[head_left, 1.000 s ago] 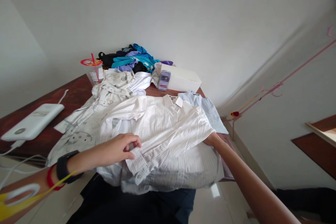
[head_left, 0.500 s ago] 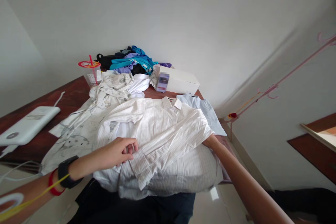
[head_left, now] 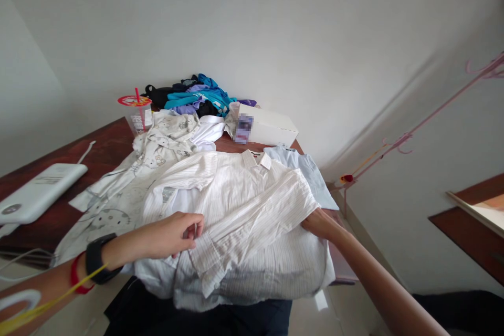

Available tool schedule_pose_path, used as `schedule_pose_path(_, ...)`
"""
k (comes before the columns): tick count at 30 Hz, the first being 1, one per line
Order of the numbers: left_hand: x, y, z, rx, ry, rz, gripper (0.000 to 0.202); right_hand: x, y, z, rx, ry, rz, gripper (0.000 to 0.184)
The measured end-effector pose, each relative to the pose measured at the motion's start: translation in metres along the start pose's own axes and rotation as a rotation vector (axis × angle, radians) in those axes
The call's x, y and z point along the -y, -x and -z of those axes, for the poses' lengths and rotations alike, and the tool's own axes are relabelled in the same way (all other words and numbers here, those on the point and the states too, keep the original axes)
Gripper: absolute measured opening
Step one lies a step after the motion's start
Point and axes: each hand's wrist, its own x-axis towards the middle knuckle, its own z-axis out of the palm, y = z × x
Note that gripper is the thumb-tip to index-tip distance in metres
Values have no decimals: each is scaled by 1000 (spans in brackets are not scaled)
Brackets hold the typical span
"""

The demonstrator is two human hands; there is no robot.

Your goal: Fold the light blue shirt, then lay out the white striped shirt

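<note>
A white striped shirt (head_left: 244,184) with a collar lies spread over the table's near edge, one sleeve (head_left: 255,220) folded diagonally across its front. Beside the cuff of that sleeve is my left hand (head_left: 183,233), its fingers loosely curled, a gap between them and the thumb, and nothing visible in it. At the sleeve's bend on the right, my right hand (head_left: 321,223) reaches under the fabric. The cloth covers its fingers, so their grip is hidden.
Left of the shirt lies a white garment with cartoon prints (head_left: 114,215). A power bank (head_left: 43,191), a plastic cup with straw (head_left: 137,115), a clothes heap (head_left: 200,97) and a white box (head_left: 271,125) are on the table (head_left: 106,139). Folded light-blue cloth (head_left: 311,173) lies right; a pink rack (head_left: 433,115) stands beyond.
My right hand has moved slightly left and shows more at the sleeve's bend. My left hand has shifted slightly left and down. The view has tilted a little.
</note>
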Motion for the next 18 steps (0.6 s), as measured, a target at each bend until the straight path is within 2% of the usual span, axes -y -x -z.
schedule_pose_path(3, -4, 0, 2, 13, -16, 12, 19, -8, 16, 3, 74, -3, -11, 33)
schedule_pose_path(7, -7, -2, 4, 41, -49, 36, 19, -13, 41, 9, 35, -64, -83, 34)
schedule_pose_path(9, -7, -3, 5, 60, -66, 60, 21, -14, 52, 8, -51, -136, -74, 32)
schedule_pose_path(12, -8, -3, 10, 98, -142, 32, 20, -20, 66, 5, -288, -270, -95, 33)
schedule_pose_path(15, -17, -2, 21, 55, -330, -21, 19, -28, 69, 7, -488, -329, -280, 39)
schedule_pose_path(18, -43, -8, 32, -16, -450, -65, 27, -37, 55, 15, -580, -329, -446, 40)
